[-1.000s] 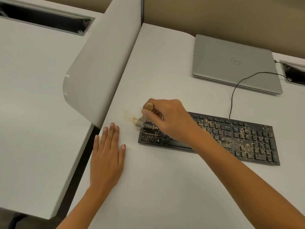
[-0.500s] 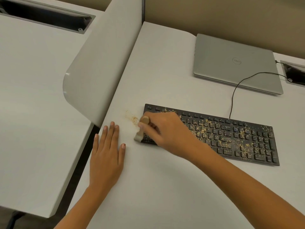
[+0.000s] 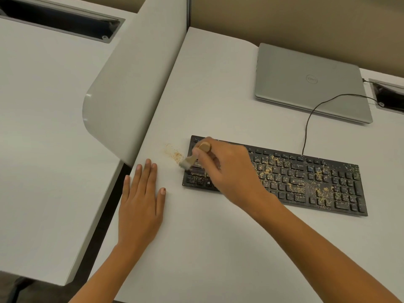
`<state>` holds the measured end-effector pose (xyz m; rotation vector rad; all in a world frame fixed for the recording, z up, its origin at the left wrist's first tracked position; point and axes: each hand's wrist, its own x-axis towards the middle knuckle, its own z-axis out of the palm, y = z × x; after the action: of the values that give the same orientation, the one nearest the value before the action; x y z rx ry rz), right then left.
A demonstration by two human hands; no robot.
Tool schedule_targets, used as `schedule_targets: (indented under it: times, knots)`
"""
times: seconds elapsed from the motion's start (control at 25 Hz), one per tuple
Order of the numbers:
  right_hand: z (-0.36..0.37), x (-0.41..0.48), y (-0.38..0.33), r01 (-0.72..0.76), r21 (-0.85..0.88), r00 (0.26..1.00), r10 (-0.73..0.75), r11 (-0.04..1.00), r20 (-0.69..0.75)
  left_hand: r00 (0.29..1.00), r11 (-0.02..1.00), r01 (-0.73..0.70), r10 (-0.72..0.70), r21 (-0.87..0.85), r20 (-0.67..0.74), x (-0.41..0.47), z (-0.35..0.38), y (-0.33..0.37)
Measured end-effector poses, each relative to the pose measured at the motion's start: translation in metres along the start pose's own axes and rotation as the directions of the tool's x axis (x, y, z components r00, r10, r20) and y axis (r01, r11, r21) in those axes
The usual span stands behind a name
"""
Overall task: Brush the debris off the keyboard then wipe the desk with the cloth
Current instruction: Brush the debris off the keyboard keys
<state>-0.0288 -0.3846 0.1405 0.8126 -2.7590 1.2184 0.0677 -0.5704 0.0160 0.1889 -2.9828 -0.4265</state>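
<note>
A black keyboard [image 3: 306, 180] lies on the white desk [image 3: 218, 237], its middle and right keys strewn with tan debris [image 3: 293, 186]. My right hand [image 3: 229, 171] grips a small wooden-handled brush [image 3: 194, 157] over the keyboard's left end; the bristles sit at the left edge. A small pile of tan crumbs [image 3: 173, 154] lies on the desk just left of the keyboard. My left hand [image 3: 140, 204] rests flat on the desk, fingers straight, left of the keyboard. No cloth is in view.
A closed silver laptop [image 3: 310, 82] sits at the back right, and the keyboard's black cable [image 3: 308, 123] runs toward a cable port [image 3: 389, 97]. A white divider panel [image 3: 131, 84] stands at the desk's left edge, with a second desk [image 3: 43, 149] beyond it.
My right hand swept the brush down along the keyboard's left end, then back up toward the top-left corner. The crumb pile on the desk stays. My left hand has not moved.
</note>
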Motion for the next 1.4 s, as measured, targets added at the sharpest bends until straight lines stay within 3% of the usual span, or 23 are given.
schedule_targets:
  times: [0.2,0.32,0.4,0.48,0.64,0.76,0.88,0.96,1.12,1.28,1.4]
  knots:
    - [0.004,-0.014,-0.004,0.021,-0.047,0.989,-0.014,0.999,0.149,1.0,1.0,0.002,-0.002,0.004,0.001,0.0,0.0,-0.001]
    - [0.003,-0.018,-0.003,-0.006,-0.015,1.0,0.007,1.0,0.026,1.0,1.0,0.003,-0.003,0.001,-0.003,0.0,0.001,0.0]
    - [0.005,-0.021,-0.003,0.006,0.011,1.0,-0.006,1.0,0.026,1.0,1.0,0.003,-0.003,-0.003,-0.005,0.0,0.001,0.0]
    - [0.011,-0.029,-0.006,0.05,-0.066,0.995,-0.044,0.997,0.09,1.0,1.0,0.003,-0.003,-0.005,-0.006,0.0,0.001,-0.001]
    - [0.013,-0.034,-0.009,0.176,-0.178,0.984,-0.176,0.968,0.019,1.0,1.0,0.004,-0.005,-0.006,-0.01,0.0,0.001,0.0]
    - [0.013,-0.037,-0.007,0.279,-0.29,0.96,-0.27,0.915,0.071,1.0,1.0,0.003,-0.003,-0.014,-0.018,-0.001,0.001,0.0]
    - [-0.002,-0.045,-0.003,0.232,-0.364,0.969,-0.247,0.902,0.005,1.0,1.0,0.002,-0.002,-0.01,-0.019,0.0,0.0,0.001]
    - [-0.009,-0.047,-0.002,0.181,-0.304,0.975,-0.21,0.935,-0.066,1.0,1.0,0.001,-0.001,-0.002,-0.021,0.0,0.0,0.001]
    - [0.006,-0.04,-0.004,0.158,-0.134,0.987,-0.161,0.978,-0.008,1.0,1.0,0.005,-0.005,0.003,-0.018,-0.001,0.0,0.0]
    - [0.002,-0.045,0.005,0.086,-0.222,0.996,-0.091,0.971,-0.013,1.0,1.0,0.005,-0.005,0.003,-0.016,0.0,-0.001,0.002]
    - [-0.008,-0.045,0.003,0.069,-0.175,0.994,-0.083,0.982,-0.071,1.0,1.0,0.006,-0.006,0.009,-0.014,0.001,-0.001,0.001]
